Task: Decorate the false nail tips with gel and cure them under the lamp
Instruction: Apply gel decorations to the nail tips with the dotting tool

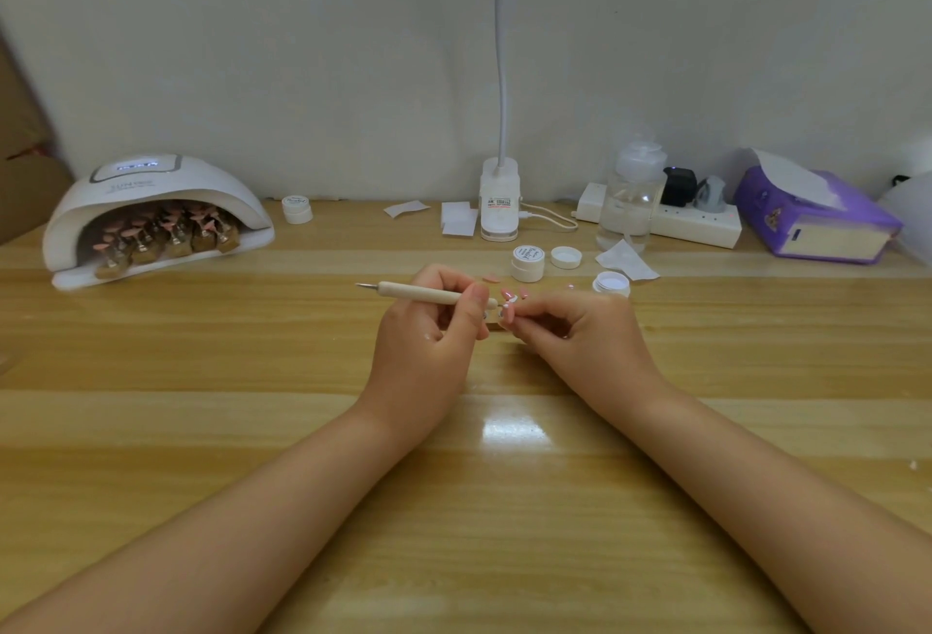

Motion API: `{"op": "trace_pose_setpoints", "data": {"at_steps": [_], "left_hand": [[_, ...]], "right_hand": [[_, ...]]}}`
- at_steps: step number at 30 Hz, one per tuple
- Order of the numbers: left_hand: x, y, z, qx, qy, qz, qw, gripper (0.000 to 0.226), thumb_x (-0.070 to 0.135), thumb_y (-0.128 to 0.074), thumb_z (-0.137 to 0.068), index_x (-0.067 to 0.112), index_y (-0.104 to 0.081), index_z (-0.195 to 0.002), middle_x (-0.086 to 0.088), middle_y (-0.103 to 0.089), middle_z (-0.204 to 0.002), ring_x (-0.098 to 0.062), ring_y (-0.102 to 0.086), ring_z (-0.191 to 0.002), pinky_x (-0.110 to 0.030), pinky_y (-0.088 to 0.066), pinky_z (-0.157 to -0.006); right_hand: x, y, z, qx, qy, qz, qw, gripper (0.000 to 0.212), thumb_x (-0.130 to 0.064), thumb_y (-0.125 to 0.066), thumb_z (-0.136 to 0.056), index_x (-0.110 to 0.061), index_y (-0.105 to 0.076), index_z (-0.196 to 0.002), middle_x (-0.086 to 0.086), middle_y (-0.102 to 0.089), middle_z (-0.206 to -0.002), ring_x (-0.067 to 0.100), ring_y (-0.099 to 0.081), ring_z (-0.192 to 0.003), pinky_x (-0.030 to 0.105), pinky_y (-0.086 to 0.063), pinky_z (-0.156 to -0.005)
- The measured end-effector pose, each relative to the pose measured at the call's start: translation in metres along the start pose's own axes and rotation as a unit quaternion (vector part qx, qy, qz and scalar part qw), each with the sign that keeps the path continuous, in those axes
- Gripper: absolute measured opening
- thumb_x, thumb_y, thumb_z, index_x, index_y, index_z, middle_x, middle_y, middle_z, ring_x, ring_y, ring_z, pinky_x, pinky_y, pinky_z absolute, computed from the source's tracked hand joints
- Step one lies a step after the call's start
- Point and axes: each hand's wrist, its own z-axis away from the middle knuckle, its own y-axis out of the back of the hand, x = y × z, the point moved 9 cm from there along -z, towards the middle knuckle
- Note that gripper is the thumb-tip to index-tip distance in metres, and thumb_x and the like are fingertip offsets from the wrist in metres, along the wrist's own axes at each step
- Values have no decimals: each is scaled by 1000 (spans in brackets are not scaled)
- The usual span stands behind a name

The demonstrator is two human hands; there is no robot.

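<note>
My left hand [428, 325] grips a wooden dotting tool [418, 293], its near tip touching a pink false nail tip [509, 309]. My right hand [580, 331] pinches that nail tip at the table's middle. Other pink nail tips [507, 291] lie just behind my fingers. An open white gel jar [612, 283] sits to the right, its lid [566, 257] and a closed jar [528, 262] behind it. The white curing lamp [151, 215] stands at the back left, with several pink nail tips on stands [166, 232] inside.
A clip-on desk lamp base [499, 202] stands at the back centre with paper pieces [459, 219] beside it. A clear bottle [630, 194], a power strip [696, 225] and a purple tissue box [812, 217] line the back right. Another small jar [296, 208] sits by the curing lamp.
</note>
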Motion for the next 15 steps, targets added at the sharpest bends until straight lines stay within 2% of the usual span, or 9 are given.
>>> {"op": "trace_pose_setpoints", "data": {"at_steps": [3, 9, 15], "left_hand": [[0, 0, 0, 0, 0, -2, 1000, 14, 34, -52, -88, 25, -55, -78, 10, -61, -60, -2, -56, -59, -29, -47, -62], [3, 2, 0, 5, -7, 8, 1000, 14, 33, -53, -89, 25, -55, -78, 9, -62, -60, -4, -56, -59, -27, -47, -61], [14, 9, -2, 33, -34, 56, 997, 14, 27, -52, -92, 23, -55, -79, 11, -62, -60, 1, -59, -60, -9, -43, -60]], "right_hand": [[0, 0, 0, -1, 1, 3, 1000, 10, -11, -74, -78, -17, -76, -86, -16, -69, -77, 2, -65, -75, 24, -52, -71], [-1, 1, 0, 3, 3, 7, 1000, 8, -12, -74, -79, -16, -76, -86, -6, -73, -77, 7, -65, -72, 24, -52, -69], [-2, 2, 0, 4, 1, 8, 1000, 9, -10, -74, -79, -15, -76, -85, -8, -72, -77, 4, -65, -76, 19, -51, -71]]}}
